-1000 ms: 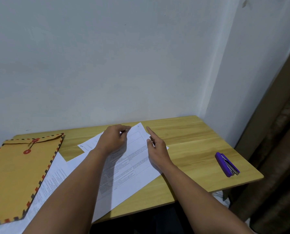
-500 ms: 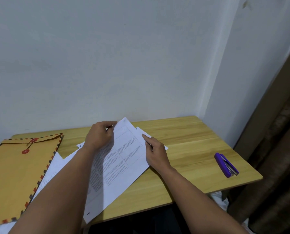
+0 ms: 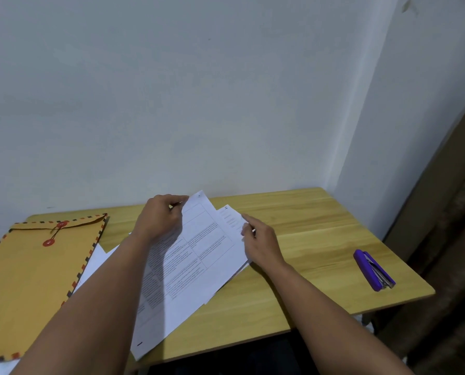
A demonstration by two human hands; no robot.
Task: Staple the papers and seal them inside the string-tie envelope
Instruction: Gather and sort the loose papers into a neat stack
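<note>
While the left hand point(image 3: 159, 221) pinches the far corner of the top printed sheet point(image 3: 190, 255) between thumb and fingers, the right hand point(image 3: 262, 244) rests with its fingertips pressed on the right edge of the papers, its fingers loosely curled and clamped on nothing that can be made out. The two hands sit apart, with the sheet's far end between them. That sheet carries ruled boxes and blocks of small text, and it runs diagonally from the far middle of the wooden surface point(image 3: 307, 234) toward the near edge, where its near corner hangs past the surface. A second sheet point(image 3: 230, 219) peeks out from under it on the far right, just beside the right hand's fingertips, and more white paper point(image 3: 97, 257) shows to the left, partly beneath the left forearm.

The string-tie envelope point(image 3: 28, 280) lies flat on the left of the surface, well apart from both hands, brown with a striped border, its flap closed at the far end and two red discs joined by a string. It overlaps the white paper at its right edge.

The purple stapler point(image 3: 373, 269) lies on the right side of the surface near the edge, well apart from the right hand and touched by neither hand.
</note>
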